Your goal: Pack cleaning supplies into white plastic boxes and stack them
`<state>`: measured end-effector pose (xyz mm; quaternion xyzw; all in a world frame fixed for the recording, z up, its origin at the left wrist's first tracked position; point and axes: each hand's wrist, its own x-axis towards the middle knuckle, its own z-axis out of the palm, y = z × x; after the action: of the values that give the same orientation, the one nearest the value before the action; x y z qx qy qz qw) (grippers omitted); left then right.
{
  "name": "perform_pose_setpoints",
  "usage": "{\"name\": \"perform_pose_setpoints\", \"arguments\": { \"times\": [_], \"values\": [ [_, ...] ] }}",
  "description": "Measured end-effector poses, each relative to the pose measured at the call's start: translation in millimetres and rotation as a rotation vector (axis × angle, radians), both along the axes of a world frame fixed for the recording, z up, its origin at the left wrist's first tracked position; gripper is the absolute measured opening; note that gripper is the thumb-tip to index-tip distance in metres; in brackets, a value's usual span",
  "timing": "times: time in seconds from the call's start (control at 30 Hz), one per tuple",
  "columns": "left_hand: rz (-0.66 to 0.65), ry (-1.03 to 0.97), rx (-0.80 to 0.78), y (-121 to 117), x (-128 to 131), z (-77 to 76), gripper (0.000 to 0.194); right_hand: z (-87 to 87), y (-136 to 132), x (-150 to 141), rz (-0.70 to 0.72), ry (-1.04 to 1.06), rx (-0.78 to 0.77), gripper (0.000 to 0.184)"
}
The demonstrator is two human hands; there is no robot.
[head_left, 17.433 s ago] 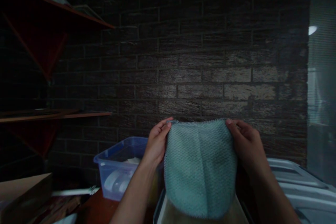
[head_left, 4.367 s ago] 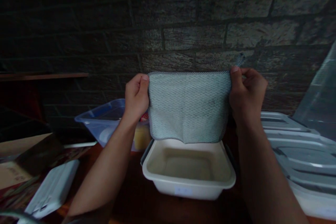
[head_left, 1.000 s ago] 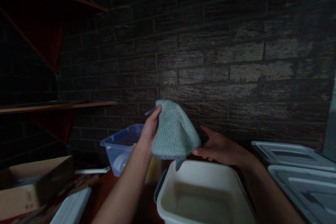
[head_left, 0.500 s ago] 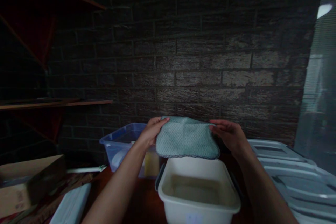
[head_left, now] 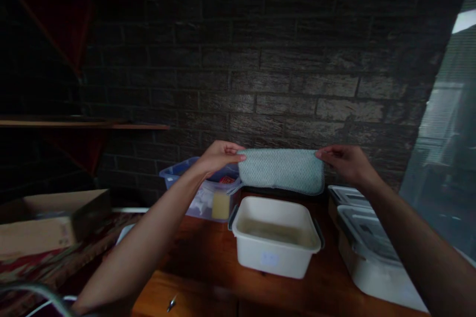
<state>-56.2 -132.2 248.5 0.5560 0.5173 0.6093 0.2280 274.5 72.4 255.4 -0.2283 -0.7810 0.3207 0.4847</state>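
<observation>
A pale blue-green cleaning cloth (head_left: 281, 170) with a dark stitched edge hangs stretched between my two hands. My left hand (head_left: 220, 156) pinches its upper left corner. At the upper right corner, my right hand (head_left: 345, 159) grips it between thumb and fingers. Below the cloth, apart from it, stands an open white plastic bin (head_left: 275, 252) with grey side handles and a small label on its front. The bin's inside looks bare where it shows.
A clear blue tub (head_left: 173, 173) with a yellow item (head_left: 220, 205) stands behind my left forearm. Lidded white boxes (head_left: 375, 257) are at the right on the wooden cabinet (head_left: 208, 257). A cardboard box (head_left: 37, 233) sits far left, beneath a wall shelf (head_left: 85, 123).
Both hands have risen and spread apart, pulling the cloth's top edge straight. My view has tilted down and drawn back, so the cabinet front shows.
</observation>
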Motion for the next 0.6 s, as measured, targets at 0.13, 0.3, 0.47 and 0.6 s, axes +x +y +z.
{"name": "perform_pose_setpoints", "arguments": {
  "times": [0.13,0.3,0.47,0.6],
  "values": [
    [-0.024,0.088,-0.012,-4,15,15.7,0.029,13.9,16,14,-0.001,-0.064,0.035,0.053],
    [-0.019,0.12,0.034,-2,19,26.4,0.016,23.7,24,25,0.009,-0.115,0.019,0.053],
    [-0.038,-0.002,0.127,11,26,20.4,0.023,23.7,17,21,0.055,-0.02,-0.034,0.046],
    [0.016,-0.157,0.197,41,38,0.6,0.034,12.7,14,6,0.0,0.106,-0.095,0.046]
  ]
}}
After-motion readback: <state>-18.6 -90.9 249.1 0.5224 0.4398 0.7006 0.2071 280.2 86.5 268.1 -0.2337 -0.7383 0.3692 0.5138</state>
